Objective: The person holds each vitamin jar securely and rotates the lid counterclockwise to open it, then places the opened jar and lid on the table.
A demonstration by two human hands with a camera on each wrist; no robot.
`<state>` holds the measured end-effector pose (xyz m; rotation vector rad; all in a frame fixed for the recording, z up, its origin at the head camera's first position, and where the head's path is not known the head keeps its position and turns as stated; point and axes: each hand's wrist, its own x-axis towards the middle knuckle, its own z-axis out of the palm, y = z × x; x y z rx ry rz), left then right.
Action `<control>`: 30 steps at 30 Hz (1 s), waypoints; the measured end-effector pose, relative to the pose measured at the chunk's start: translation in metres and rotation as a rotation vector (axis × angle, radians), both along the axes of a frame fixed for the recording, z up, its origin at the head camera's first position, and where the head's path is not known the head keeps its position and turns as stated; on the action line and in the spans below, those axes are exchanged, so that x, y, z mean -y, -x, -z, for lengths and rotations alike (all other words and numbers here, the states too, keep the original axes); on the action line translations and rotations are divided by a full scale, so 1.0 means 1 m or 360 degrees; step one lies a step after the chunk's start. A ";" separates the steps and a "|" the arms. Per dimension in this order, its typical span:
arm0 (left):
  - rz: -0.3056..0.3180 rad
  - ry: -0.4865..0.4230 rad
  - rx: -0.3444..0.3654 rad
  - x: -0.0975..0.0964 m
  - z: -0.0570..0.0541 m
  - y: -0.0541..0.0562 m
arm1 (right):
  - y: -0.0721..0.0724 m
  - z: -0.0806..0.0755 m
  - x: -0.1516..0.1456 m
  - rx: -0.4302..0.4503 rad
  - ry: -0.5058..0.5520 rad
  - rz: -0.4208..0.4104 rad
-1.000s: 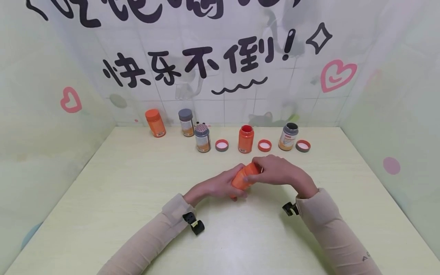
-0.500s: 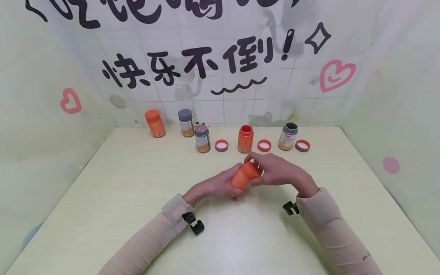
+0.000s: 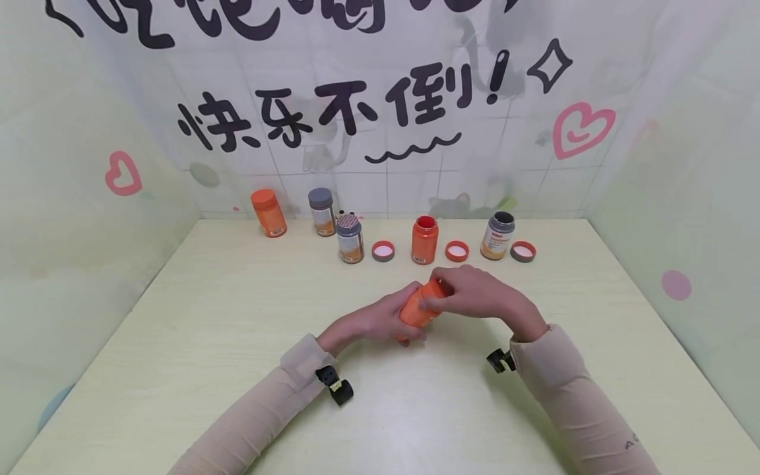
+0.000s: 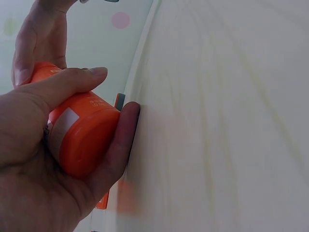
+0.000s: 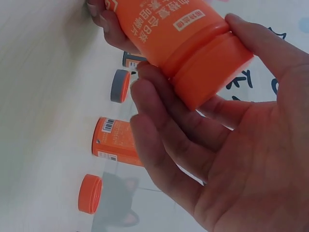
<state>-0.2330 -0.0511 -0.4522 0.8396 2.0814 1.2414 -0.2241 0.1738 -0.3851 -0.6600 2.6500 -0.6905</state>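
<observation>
My left hand [image 3: 380, 320] grips the body of an orange bottle [image 4: 89, 128], tilted above the table with its capped end up to the right. Thumb and fingers wrap the bottle near its base in the left wrist view. At the other end, my right hand [image 3: 475, 290] holds the orange screw cap [image 5: 215, 70]. In the right wrist view its thumb lies at the bottle's neck on one side and its fingers curl along the other. White printing shows on the bottle's side. From the head view, the right fingers partly cover the cap.
Behind stand an uncapped orange bottle [image 3: 424, 243] and an uncapped grey one [image 3: 496, 239]. Near them lie upturned caps, one orange [image 3: 456, 251] and two grey-and-orange [image 3: 382, 251]. Farther left are capped bottles, one orange [image 3: 270, 214] and two grey [image 3: 350, 241]. Walls enclose the table [image 3: 237, 297].
Half a second ago the right fingers had spread back, showing more of the cap. Now they close over it again, nearer the bottle's body. The left hand and bottle barely move.
</observation>
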 end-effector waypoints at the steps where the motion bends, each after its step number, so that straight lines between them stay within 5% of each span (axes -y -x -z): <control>1: -0.0003 0.0007 -0.0007 0.000 0.000 0.000 | 0.000 0.000 -0.001 0.0001 0.0005 -0.0019; 10: -0.0030 0.0025 -0.0005 -0.001 -0.001 0.000 | 0.001 -0.004 -0.007 -0.0069 0.0096 -0.0244; 16: -0.0030 0.0020 -0.0021 -0.001 -0.001 0.000 | -0.001 -0.009 -0.007 -0.0084 0.0124 -0.0279; 30: -0.0017 -0.0010 0.0036 -0.002 -0.002 -0.001 | -0.001 -0.004 -0.001 -0.0054 -0.0076 0.0078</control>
